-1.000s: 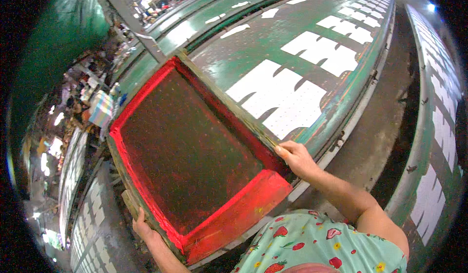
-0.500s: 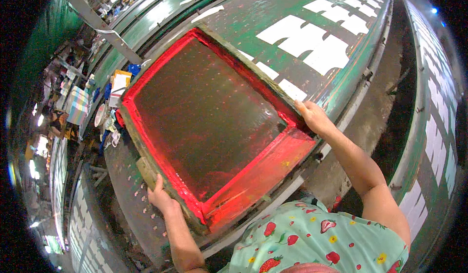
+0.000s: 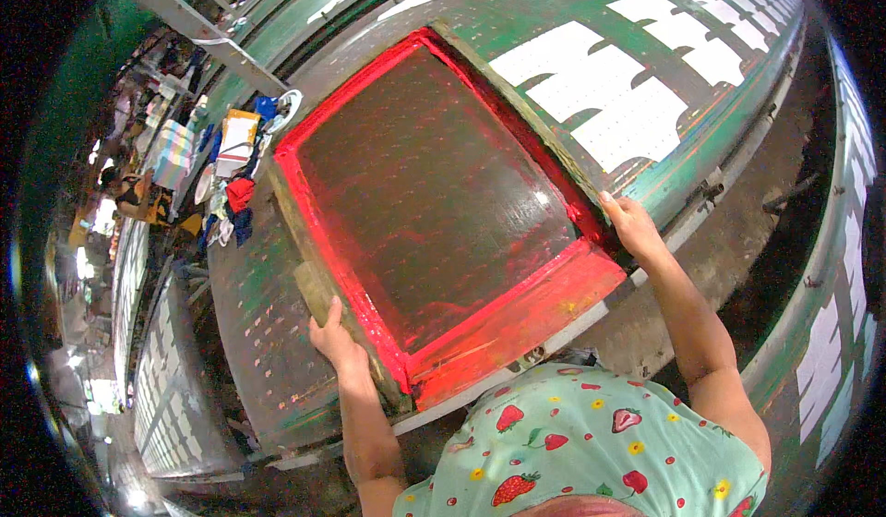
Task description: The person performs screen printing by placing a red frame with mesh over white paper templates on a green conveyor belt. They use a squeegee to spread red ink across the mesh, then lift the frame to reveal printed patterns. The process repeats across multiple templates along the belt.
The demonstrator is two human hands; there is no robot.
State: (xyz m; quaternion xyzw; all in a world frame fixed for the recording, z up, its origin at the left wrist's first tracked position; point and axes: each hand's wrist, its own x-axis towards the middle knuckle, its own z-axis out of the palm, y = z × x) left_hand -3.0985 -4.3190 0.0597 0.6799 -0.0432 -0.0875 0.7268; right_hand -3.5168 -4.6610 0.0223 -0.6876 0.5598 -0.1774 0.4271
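Observation:
A large screen-printing frame (image 3: 420, 194) with a dark mesh and a wide red-stained border lies tilted across the view, over a long green table (image 3: 277, 369). My left hand (image 3: 338, 340) grips its left wooden side low down, thumb on top, beside a small wood block (image 3: 318, 291). My right hand (image 3: 632, 226) holds the right side near the lower right corner, thumb over the edge and fingers hidden beneath. Glossy red ink coats the near inner border. Whether the frame touches the table, I cannot tell.
White cut fabric pieces (image 3: 637, 115) lie in rows on the table at the right. Cloths, a red rag (image 3: 240, 194) and a box (image 3: 238, 138) sit past the table's left end. A metal beam (image 3: 198, 28) slants at upper left. Another table with white pieces (image 3: 821, 332) runs along the right.
The frame has shifted right in view, still held by both my hands. It now covers some white pieces that showed beside its right edge.

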